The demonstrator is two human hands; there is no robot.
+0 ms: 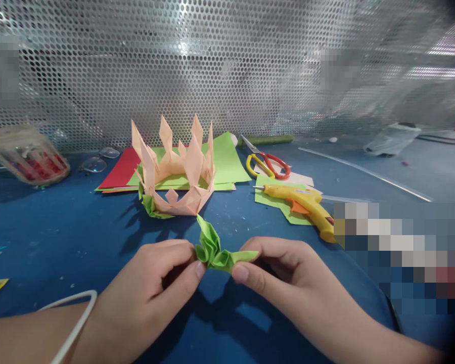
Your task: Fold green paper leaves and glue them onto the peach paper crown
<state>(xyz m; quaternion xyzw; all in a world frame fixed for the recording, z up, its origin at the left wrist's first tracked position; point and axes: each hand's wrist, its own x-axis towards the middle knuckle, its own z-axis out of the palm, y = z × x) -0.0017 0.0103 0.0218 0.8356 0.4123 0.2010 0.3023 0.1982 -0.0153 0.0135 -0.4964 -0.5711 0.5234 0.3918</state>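
Between my two hands is a piece of folded green paper (220,257), creased into pointed flaps. My left hand (155,280) pinches its left end between thumb and fingers. At the right end, the thumb and fingers of my right hand (284,275) close on a flap. Just beyond my hands stands a peach folded-paper crown (192,202) with tall points. Green folded paper (148,206) sits against the crown's left side. Some of my fingertips are hidden behind the green paper and my thumbs.
Coloured paper sheets (230,164) lie behind the crown. To the right are scissors (267,164) and a yellow glue gun (298,196) on green scraps. A clear glue stick (364,172) lies farther right. Glasses (94,164) and a jar (30,156) stand left, before a perforated metal screen (227,71).
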